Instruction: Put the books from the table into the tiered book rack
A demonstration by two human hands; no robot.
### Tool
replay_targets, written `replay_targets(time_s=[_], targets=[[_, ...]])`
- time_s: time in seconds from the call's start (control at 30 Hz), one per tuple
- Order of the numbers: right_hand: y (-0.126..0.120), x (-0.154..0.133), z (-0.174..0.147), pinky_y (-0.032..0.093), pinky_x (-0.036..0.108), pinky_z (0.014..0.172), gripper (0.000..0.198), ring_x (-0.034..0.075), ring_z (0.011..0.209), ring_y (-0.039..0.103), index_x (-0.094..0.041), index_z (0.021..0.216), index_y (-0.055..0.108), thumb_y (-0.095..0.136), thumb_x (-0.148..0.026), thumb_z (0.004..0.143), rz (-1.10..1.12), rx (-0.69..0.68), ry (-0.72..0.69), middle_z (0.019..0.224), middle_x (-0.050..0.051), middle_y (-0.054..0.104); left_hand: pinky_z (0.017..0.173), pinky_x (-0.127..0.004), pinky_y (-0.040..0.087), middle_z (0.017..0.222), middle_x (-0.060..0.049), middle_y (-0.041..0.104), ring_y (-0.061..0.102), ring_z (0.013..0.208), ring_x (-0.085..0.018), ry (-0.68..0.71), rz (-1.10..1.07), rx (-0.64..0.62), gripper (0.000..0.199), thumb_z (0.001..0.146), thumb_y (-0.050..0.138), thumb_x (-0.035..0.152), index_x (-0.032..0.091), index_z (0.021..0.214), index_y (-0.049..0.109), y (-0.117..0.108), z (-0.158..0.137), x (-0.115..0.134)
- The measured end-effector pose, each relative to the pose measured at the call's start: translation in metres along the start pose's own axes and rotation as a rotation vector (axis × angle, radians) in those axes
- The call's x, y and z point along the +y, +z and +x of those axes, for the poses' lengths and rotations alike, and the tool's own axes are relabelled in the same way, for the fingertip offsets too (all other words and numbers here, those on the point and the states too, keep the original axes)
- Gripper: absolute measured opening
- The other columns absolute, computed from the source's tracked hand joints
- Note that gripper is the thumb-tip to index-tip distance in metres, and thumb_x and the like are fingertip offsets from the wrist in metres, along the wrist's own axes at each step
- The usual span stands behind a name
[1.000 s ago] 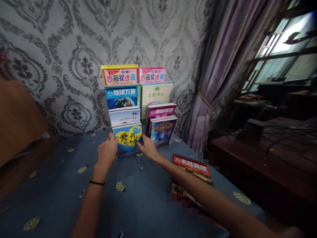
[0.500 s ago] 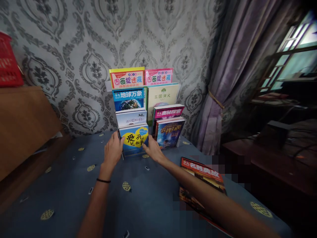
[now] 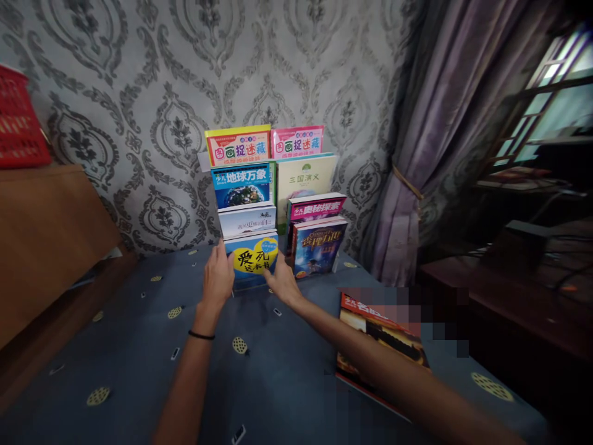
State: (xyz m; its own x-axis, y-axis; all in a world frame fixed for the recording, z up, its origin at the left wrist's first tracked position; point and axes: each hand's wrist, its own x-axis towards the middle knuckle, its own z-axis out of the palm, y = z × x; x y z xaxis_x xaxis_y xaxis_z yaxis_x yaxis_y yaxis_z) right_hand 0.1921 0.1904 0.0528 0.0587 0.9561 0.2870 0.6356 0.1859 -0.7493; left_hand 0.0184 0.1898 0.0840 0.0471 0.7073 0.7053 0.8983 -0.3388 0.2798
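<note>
Gripping a blue rectangular paperback with a yellow heart (image 3: 252, 256), left hand (image 3: 219, 272) and right hand (image 3: 283, 279) clasp its opposite sides near the blue-clothed table's (image 3: 278, 383) far edge.

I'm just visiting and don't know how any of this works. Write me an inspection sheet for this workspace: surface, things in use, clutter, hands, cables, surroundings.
Surface: dark blue cloth with yellow printed motifs.
Things in use: blue book with a yellow heart, upright, in front; other upright books behind and beside it.
Clutter: red-topped book lying flat at right, partly hidden by the forearm; red container and brown box at far left.
Left hand: at the blue book's left edge.
Right hand: at its right edge, thumb on the cover.
Cables: nothing seen on the cloth; the right background is too dim to tell.
Surroundings: patterned wall, tied curtain, window.
</note>
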Motion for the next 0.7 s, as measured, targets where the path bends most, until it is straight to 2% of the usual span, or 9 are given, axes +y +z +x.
replay_targets(time_s=[0.17,0.27,0.33,0.43,0.57,0.7], targets=[[-0.008,0.000,-0.001,0.051,0.036,0.089,0.059,0.028,0.104,0.067,-0.012,0.141,0.037,0.056,-0.019,0.085,-0.002,-0.027,0.004,0.119,0.016,0.068,0.092,-0.043,0.052,0.124,-0.021,0.063,0.063,0.114,-0.032,-0.071,-0.001,-0.063,0.045,0.098,0.040,0.023,0.010,0.141,0.041,-0.007,0.002,0.007],[-0.016,0.000,0.002,0.051,0.037,0.087,0.059,0.027,0.098,0.067,-0.011,0.141,0.038,0.053,-0.020,0.085,0.020,-0.040,-0.022,0.111,0.014,0.070,0.096,-0.043,0.051,0.127,-0.019,0.062,0.061,0.119,-0.031,-0.069,-0.045,-0.075,0.044,0.098,0.041,0.024,0.013,0.141,0.041,-0.009,0.002,0.007],[-0.019,-0.001,0.007,0.050,0.040,0.091,0.066,0.028,0.104,0.065,-0.011,0.146,0.032,0.053,-0.022,0.084,0.071,-0.003,-0.064,0.117,0.015,0.068,0.096,-0.043,0.051,0.131,-0.019,0.061,0.061,0.120,-0.031,-0.048,-0.079,-0.058,0.046,0.097,0.042,0.025,0.014,0.141,0.039,-0.009,0.002,0.005],[-0.023,-0.005,0.015,0.045,0.043,0.103,0.074,0.029,0.123,0.056,-0.008,0.150,0.025,0.052,-0.023,0.082,0.143,0.101,-0.152,0.134,0.020,0.057,0.092,-0.043,0.054,0.132,-0.020,0.061,0.064,0.116,-0.032,-0.053,-0.089,-0.064,0.052,0.097,0.043,0.026,0.013,0.146,0.033,-0.011,0.002,0.003],[-0.029,-0.009,0.026,0.041,0.045,0.109,0.070,0.029,0.127,0.051,-0.007,0.148,0.033,0.050,-0.025,0.082,0.162,0.177,-0.235,0.137,0.021,0.052,0.085,-0.043,0.056,0.127,-0.021,0.065,0.068,0.110,-0.033,-0.075,-0.063,-0.126,0.057,0.097,0.043,0.027,0.012,0.149,0.027,-0.016,0.003,0.003],[-0.033,-0.010,0.033,0.043,0.044,0.107,0.062,0.028,0.125,0.053,-0.011,0.142,0.045,0.050,-0.022,0.082,0.152,0.189,-0.280,0.135,0.018,0.055,0.083,-0.040,0.056,0.120,-0.019,0.069,0.070,0.105,-0.031,-0.067,-0.028,-0.140,0.047,0.097,0.042,0.023,0.014,0.143,0.034,-0.019,0.003,0.007]])
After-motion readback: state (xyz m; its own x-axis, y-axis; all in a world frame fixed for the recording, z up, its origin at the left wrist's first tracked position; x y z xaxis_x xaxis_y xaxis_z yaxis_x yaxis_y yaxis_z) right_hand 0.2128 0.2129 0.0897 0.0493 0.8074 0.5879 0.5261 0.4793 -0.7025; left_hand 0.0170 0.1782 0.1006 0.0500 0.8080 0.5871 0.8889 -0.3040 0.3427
